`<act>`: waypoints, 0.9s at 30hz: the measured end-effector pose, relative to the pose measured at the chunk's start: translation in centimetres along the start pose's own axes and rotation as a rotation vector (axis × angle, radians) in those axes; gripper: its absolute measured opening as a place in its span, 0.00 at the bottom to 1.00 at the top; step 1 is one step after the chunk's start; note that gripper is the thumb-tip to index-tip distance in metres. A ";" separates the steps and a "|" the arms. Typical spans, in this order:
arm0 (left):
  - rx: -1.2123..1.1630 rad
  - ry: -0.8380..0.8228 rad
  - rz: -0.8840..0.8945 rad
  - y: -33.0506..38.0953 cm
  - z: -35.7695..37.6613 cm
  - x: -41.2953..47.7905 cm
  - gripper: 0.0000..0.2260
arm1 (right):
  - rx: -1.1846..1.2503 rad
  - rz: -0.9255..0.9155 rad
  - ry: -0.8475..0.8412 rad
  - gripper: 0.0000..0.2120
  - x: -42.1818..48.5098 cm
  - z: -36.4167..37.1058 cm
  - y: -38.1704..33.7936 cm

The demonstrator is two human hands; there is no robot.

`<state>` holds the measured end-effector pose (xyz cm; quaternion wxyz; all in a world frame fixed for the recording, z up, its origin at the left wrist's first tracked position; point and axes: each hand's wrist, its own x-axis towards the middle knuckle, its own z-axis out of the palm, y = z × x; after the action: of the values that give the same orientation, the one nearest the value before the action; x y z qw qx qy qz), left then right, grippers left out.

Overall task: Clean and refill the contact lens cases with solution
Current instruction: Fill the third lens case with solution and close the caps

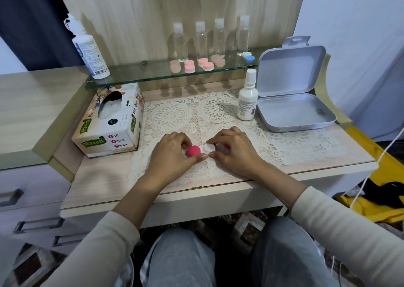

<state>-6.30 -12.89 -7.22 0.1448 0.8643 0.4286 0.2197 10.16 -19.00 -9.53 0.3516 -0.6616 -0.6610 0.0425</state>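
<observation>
A contact lens case lies on the lace mat [284, 142] between my hands. My left hand [172, 153] pinches its red cap [193, 150] between thumb and fingers. My right hand [234, 151] pinches the white cap [208, 148] beside it, and something red shows under its fingers. A small white solution bottle [247, 96] stands upright at the back right of the mat. A larger solution bottle [90, 50] stands on the glass shelf [135, 72] at the left. Several pink cases [197, 64] and a blue-and-white case [248, 56] sit on that shelf.
A tissue box [111, 125] lies left of the mat. An open grey tin [293, 103] sits at the right, its lid up. Several clear travel bottles [202, 40] line the shelf's back. Drawers [28, 199] are at the lower left.
</observation>
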 end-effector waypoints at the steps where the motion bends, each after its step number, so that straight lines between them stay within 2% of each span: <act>1: 0.000 -0.010 0.009 -0.1 0.1 0.1 0.17 | 0.001 -0.001 -0.001 0.13 0.0 0.0 0.0; 3: -0.065 -0.080 0.059 -0.5 0.2 0.2 0.14 | 0.006 -0.001 -0.003 0.14 0.0 0.1 0.1; 6: -0.117 -0.195 0.100 -1.1 -0.3 0.2 0.20 | 0.008 0.000 -0.002 0.14 0.1 0.2 0.2; 8: -0.129 -0.134 0.028 -0.9 -0.5 -0.1 0.25 | 0.001 -0.003 0.000 0.14 0.1 0.1 0.2; 12: -0.009 0.026 -0.036 0.0 -0.2 -0.2 0.20 | -0.005 -0.007 0.005 0.14 0.0 0.1 0.1; 16: -0.083 -0.065 0.062 -0.3 0.0 0.1 0.14 | 0.000 0.004 -0.001 0.14 0.0 0.1 0.1; 18: -0.141 -0.118 0.072 -0.6 -0.1 0.2 0.19 | 0.000 0.004 0.000 0.14 0.0 0.1 0.0; 20: -0.134 -0.065 0.001 -0.5 0.0 0.0 0.22 | -0.004 0.001 -0.002 0.14 0.0 0.0 0.0; 23: 0.017 0.024 -0.087 0.0 0.4 -0.2 0.22 | -0.009 0.005 -0.005 0.14 0.0 0.1 0.0; 25: 0.006 0.020 -0.051 -0.2 0.7 -0.2 0.19 | -0.006 0.003 -0.001 0.14 0.0 0.1 0.1; 27: -0.064 -0.062 0.026 -0.7 0.5 0.0 0.16 | 0.000 0.005 0.001 0.15 0.0 0.1 0.1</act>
<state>-6.53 -12.54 -7.95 0.1825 0.8712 0.4054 0.2082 10.18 -18.92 -9.63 0.3516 -0.6634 -0.6591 0.0432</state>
